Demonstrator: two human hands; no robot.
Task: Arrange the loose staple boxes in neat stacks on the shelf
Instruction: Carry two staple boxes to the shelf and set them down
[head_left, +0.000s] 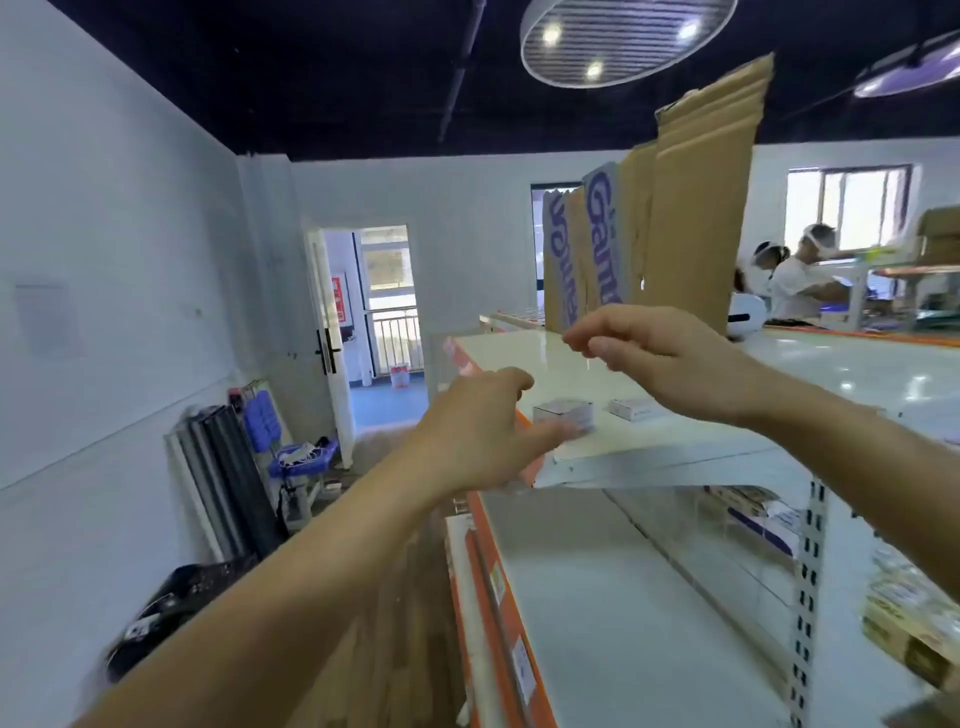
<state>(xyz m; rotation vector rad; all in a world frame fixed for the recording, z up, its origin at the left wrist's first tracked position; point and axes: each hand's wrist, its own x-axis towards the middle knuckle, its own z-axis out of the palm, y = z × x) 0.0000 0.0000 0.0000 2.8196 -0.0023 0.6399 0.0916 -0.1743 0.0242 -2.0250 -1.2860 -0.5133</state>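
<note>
Left grip (478, 431) brackets box (563, 413), thumb before it; whether clasped, cannot tell. Right grip (660, 358) slack, empty, above second box (636, 409). Boxes apart on shelf (519, 356); stacking judged mostly undone.

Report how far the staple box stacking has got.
Done: nothing stacked. Two staple boxes, the left box and the right box, lie apart on the top shelf. In hand: the left hand reaches for the left box; the right hand hovers above, apparently empty. Left: gathering both into one stack.
</note>
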